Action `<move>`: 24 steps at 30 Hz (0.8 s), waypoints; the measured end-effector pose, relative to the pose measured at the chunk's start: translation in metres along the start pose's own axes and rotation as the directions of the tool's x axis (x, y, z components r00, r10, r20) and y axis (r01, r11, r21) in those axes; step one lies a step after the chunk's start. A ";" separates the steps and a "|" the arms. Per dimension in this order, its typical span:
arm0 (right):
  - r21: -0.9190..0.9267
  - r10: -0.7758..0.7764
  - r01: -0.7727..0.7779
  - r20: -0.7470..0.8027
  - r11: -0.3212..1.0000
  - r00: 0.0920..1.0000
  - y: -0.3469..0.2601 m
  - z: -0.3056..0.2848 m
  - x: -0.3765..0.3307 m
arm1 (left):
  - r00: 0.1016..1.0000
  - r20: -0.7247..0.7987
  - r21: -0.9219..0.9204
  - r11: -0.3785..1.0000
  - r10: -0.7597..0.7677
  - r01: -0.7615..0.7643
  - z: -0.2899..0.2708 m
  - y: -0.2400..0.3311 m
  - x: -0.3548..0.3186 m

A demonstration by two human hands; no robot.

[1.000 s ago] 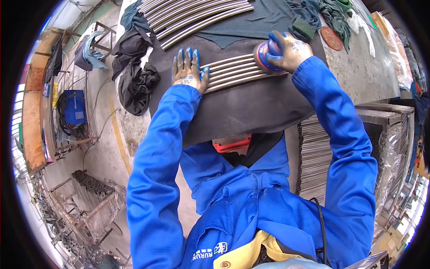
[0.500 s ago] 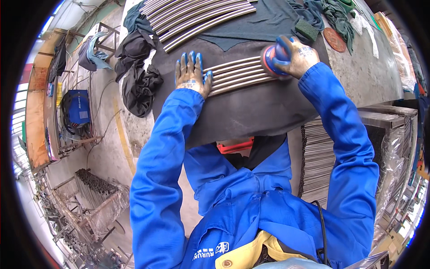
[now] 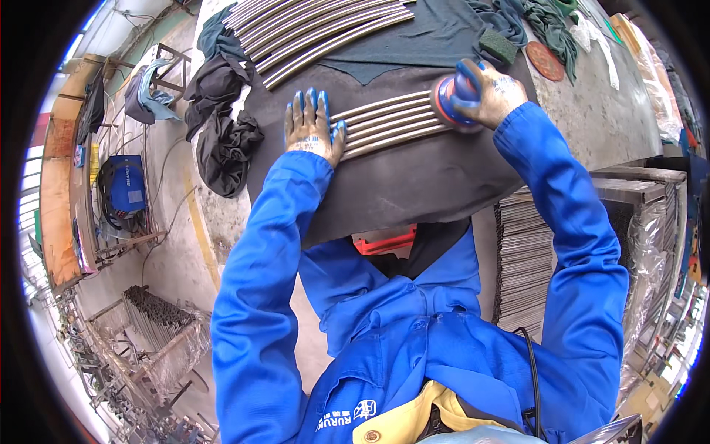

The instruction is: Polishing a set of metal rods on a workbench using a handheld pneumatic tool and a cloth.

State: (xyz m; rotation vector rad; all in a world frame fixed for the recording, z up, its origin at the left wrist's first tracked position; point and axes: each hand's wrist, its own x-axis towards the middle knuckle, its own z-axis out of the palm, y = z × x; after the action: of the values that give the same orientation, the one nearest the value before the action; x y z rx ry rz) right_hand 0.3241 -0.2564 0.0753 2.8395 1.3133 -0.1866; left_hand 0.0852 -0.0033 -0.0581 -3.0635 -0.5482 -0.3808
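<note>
Several slim metal rods (image 3: 392,121) lie side by side on a black cloth (image 3: 399,177) over the table. My left hand (image 3: 310,127), in a blue-tipped work glove, lies flat across their left ends with fingers stretched out. At the right ends, my gloved right hand (image 3: 488,94) is closed around a round sanding pad (image 3: 446,103) with a reddish rim. The pad rests on the rods; its grip is mostly hidden under my fingers.
More metal rods (image 3: 318,33) lie in a row on a dark green cloth (image 3: 392,48) beyond. A green sponge block (image 3: 498,46) and a reddish disc (image 3: 544,61) sit at the far right. Crumpled black cloth (image 3: 225,152) lies left; stacked rods (image 3: 523,259) stand below the right arm.
The view has shifted slightly, so the table and rods appear a little farther left. My left hand still presses flat, and the right hand keeps hold of the sanding pad near the right ends.
</note>
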 end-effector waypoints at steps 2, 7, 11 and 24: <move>-0.008 -0.010 0.010 -0.006 1.000 1.000 -0.001 0.001 -0.010 | 1.000 0.007 -0.011 1.000 0.004 -0.004 -0.004 0.007 -0.008; -0.015 -0.033 0.033 -0.001 0.999 0.999 -0.017 -0.001 0.003 | 0.999 0.035 0.012 1.000 -0.002 0.002 -0.005 -0.001 0.003; -0.005 -0.065 0.065 0.022 0.998 0.998 -0.024 0.009 -0.003 | 0.999 0.032 0.019 1.000 0.008 -0.009 0.008 0.003 -0.008; -0.012 -0.125 0.125 0.005 0.992 0.992 -0.072 0.002 0.017 | 0.997 0.067 0.064 0.997 -0.048 0.044 -0.001 0.006 0.003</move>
State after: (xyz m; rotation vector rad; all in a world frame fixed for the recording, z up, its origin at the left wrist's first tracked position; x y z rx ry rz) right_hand 0.2803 -0.1967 0.0743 2.7465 1.4868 -0.1839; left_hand 0.0900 -0.0078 -0.0566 -3.0179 -0.6220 -0.2550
